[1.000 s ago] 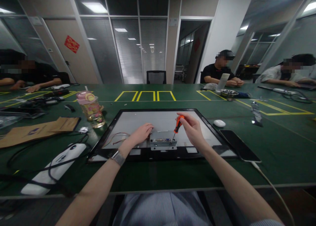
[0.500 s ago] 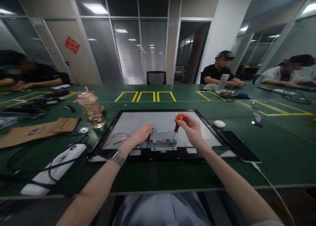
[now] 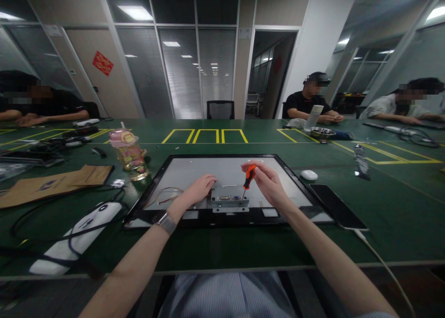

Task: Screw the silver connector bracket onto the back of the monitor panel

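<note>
Screwdriver (image 3: 248, 175) is clasped by right fingers (image 3: 261, 170), left fingers' (image 3: 207, 179) hold unclear, bottle (image 3: 129, 155) and phone (image 3: 337, 206) flanking panel (image 3: 198, 167).

Orange-and-black screwdriver (image 3: 249, 174), black-rimmed pale-grey panel (image 3: 194, 169); green tabletop (image 3: 243, 246), striped shirt (image 3: 231, 295)

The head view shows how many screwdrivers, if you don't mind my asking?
1: the orange-and-black screwdriver, in the right hand, its shaft pointing down at the metal bracket. Others may be hidden in the dark clutter at far left.
</note>
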A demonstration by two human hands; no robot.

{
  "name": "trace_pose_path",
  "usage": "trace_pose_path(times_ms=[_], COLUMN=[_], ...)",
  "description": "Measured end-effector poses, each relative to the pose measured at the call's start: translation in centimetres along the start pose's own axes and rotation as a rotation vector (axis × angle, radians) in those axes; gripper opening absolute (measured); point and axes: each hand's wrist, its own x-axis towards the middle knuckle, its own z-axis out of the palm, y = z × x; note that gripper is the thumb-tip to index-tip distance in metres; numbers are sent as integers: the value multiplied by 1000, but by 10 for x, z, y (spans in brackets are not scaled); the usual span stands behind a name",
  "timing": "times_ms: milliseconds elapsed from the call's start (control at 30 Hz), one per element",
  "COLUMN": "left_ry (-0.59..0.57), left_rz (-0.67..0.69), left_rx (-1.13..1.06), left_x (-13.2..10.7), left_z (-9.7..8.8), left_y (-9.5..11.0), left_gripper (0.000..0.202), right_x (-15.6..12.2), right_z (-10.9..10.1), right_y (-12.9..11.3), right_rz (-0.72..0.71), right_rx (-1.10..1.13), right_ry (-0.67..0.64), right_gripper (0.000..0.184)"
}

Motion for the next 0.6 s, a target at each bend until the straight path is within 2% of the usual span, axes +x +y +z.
trace_pose_path(times_ms=[133,233,333,533,600], left_ry=[-3,-6,-8,-5,-5], left_rz=[-4,-7,-5,2,4], left_rx=[-2,-1,1,8,7], left_x=[-1,-1,-1,0,1], left_z=[-1,-1,-1,1,2], left_y=[0,0,0,-1,-2], left_gripper=[39,39,39,37,37], right_x=[-1,1,2,1,0], right_z=[0,-2,-3,-3,-4], right_y=[1,2,2,1,2], right_rz=[13,43,3,-58,-65], right_rx=[9,18,-26,-148,-186], right_ry=[24,57,64,0,24], right_gripper=[14,19,21,24,23])
